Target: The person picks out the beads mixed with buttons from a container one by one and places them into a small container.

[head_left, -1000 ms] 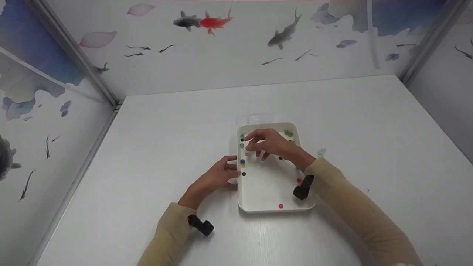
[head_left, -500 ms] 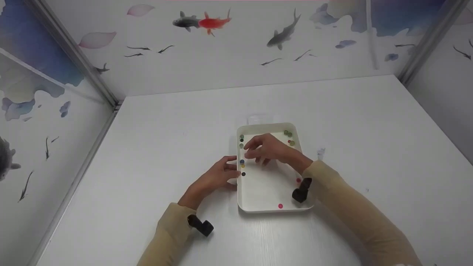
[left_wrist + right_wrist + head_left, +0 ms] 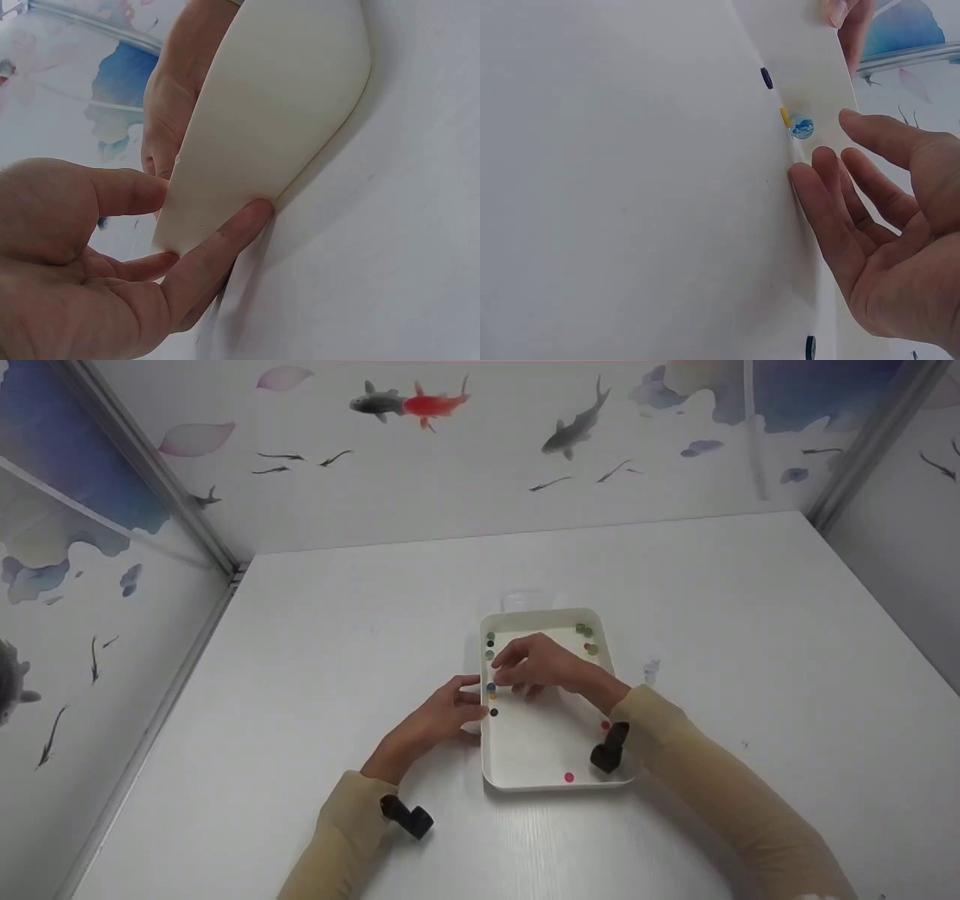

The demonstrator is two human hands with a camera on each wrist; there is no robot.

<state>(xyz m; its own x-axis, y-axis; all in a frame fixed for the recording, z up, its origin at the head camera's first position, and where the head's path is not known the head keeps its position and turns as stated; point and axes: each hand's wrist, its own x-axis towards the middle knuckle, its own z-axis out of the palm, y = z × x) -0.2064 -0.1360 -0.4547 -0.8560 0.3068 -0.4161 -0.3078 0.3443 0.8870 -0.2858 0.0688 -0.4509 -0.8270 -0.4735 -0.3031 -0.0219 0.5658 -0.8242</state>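
Observation:
A shallow white tray (image 3: pixel 540 750) lies on the table with small discs and glass marbles inside. My left hand (image 3: pixel 435 716) holds its left wall, the thumb over the rim and fingers against the outside, as the left wrist view shows. My right hand (image 3: pixel 544 664) is over the tray at that same wall, fingers loosely bent and holding nothing. In the right wrist view its fingertips are right by a blue-and-clear marble (image 3: pixel 802 127), which sits against a yellow disc (image 3: pixel 784 117). A black disc (image 3: pixel 766 78) stands along the wall beyond them.
Green marbles (image 3: pixel 580 628) gather at the tray's far right corner. One pink disc (image 3: pixel 569 777) lies at the near edge, another pink disc (image 3: pixel 605 725) by the right wall. A clear plastic container (image 3: pixel 527 601) stands behind the tray; small clear bits (image 3: pixel 651 669) lie to its right.
My right hand has moved a little toward me along the left wall, closer to the blue marble, uncovering a red disc at the right. The left hand stays in place.

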